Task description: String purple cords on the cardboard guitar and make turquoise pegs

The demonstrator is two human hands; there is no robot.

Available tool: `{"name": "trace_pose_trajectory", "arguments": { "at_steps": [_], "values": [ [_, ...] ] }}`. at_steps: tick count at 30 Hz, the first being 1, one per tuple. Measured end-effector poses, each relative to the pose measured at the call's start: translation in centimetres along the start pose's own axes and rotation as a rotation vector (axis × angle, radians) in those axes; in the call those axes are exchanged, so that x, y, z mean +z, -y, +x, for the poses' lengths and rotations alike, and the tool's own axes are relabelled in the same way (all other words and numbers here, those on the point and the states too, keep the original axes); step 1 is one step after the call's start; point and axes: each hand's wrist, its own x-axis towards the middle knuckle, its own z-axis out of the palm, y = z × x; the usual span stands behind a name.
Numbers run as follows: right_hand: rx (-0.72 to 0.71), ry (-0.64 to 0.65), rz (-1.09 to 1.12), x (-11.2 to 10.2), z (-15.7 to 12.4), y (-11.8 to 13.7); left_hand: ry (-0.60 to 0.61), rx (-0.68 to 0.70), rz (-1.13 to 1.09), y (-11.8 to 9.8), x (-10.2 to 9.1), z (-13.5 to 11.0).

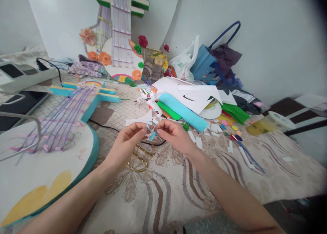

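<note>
Between my two hands is a small light-blue paper strip (152, 136), bent into a loop with loose ends hanging down. My left hand (133, 133) pinches one side of it between thumb and forefinger. From the other side, my right hand (170, 133) pinches it too, fingertips close to the left ones. Just below them, gold-handled scissors (139, 166) lie on the patterned tablecloth (176, 200), their blades not visible. To the left lies a white guitar-shaped craft piece (51, 169) with a turquoise edge and purple strings.
A glue gun (154, 106), a turquoise paper roll (184, 111), green paper (235, 113) and white sheets (176, 87) are heaped behind my hands. A black cord (104, 125) runs behind my left hand. A second decorated guitar (122, 33) leans at the back, near a blue bag (204, 65).
</note>
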Motion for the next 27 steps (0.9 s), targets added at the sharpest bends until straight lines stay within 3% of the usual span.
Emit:
{"name": "trace_pose_trajectory", "arguments": {
  "at_steps": [3, 7, 9, 11, 13, 15, 20, 25, 27],
  "values": [
    [-0.002, -0.004, -0.039, -0.1, 0.0, 0.0, -0.065, 0.060, 0.024, -0.1, 0.0, -0.1],
    [-0.019, -0.011, -0.101, -0.2, -0.1, 0.3, -0.298, 0.264, 0.295, -0.2, -0.2, -0.3],
    [-0.045, -0.009, -0.157, -0.3, -0.2, 0.6, -0.290, 0.370, 0.506, -0.4, -0.1, -0.6],
    [-0.078, -0.008, -0.187, -0.3, -0.3, 0.8, -0.171, 0.411, 0.666, -0.5, 0.0, -0.8],
    [-0.112, -0.017, -0.197, -0.3, -0.4, 1.0, -0.046, 0.395, 0.730, -0.6, 0.1, -0.9],
    [-0.141, -0.044, -0.220, -0.4, -0.4, 1.1, -0.015, 0.338, 0.751, -0.5, 0.1, -0.8],
    [-0.183, -0.098, -0.319, -0.5, -0.5, 1.1, -0.095, 0.214, 0.790, -0.9, -0.3, -0.6],
    [-0.197, -0.137, -0.338, -0.7, -0.3, 0.7, -0.127, 0.118, 0.685, -1.8, -0.5, -1.0],
    [-0.190, -0.152, -0.332, -0.8, -0.3, 0.5, -0.184, 0.143, 0.701, -2.0, -0.5, -1.1]
  ]
}}
